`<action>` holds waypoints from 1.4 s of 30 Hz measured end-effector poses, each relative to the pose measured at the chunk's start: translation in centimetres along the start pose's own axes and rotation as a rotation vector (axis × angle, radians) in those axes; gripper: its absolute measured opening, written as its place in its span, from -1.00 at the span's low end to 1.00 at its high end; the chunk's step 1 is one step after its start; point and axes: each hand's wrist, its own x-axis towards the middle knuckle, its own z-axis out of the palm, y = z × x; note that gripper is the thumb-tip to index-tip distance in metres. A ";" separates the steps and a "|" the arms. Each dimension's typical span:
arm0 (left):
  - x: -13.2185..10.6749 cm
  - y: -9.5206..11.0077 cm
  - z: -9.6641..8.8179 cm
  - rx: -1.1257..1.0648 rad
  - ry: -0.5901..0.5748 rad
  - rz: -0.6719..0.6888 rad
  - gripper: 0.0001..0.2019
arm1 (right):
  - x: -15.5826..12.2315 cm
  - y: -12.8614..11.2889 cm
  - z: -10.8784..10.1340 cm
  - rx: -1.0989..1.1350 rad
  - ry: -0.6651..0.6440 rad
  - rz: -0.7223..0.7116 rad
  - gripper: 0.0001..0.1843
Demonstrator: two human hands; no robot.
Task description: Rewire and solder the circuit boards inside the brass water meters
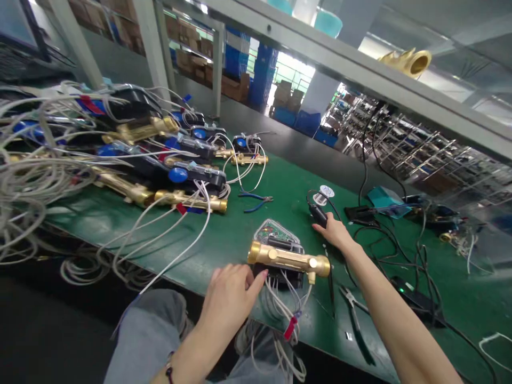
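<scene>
A brass pipe fitting with a black housing, a flow meter by its look (pixel 288 258), lies at the near edge of the green bench top. A clear window shows a green circuit board on its far side. My left hand (pixel 236 293) is closed at its left end, thumb against the black housing; the other fingers are partly hidden. White cables with a red tag (pixel 290 328) hang from the meter over the edge. Farther right, my right hand (pixel 335 232) has thumb and finger around the end of a black corded tool (pixel 319 215), whose tip I cannot make out.
Blue-handled pliers (pixel 256 201) and a wire spool (pixel 324 195) lie beyond the meter. Cutters (pixel 356 322) lie at right, near tangled black cords and a black power box (pixel 416 300). Several brass meters (pixel 192 200) with white cables crowd the left. A shelf beam (pixel 340 69) crosses above.
</scene>
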 end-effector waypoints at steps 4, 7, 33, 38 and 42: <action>0.9 0.6 0.0 0.130 -0.120 -0.091 -0.46 | -0.8 -1.5 0.0 -0.088 0.003 -0.087 -0.56; 1.4 0.9 0.0 0.127 -0.193 -0.147 -0.41 | -3.3 -3.8 -1.9 -0.057 0.015 -0.251 -0.60; -0.7 1.7 0.1 -1.677 -0.566 -0.607 -0.56 | -15.2 -4.9 4.0 1.288 0.165 0.138 -0.46; 0.6 2.9 -1.2 -1.431 -0.489 -0.510 -0.68 | -16.2 -6.5 7.1 1.382 0.081 0.170 -0.43; 1.4 2.1 -2.4 -1.253 -0.359 -0.443 -0.80 | -16.8 -6.2 7.9 1.256 -0.024 0.079 -0.43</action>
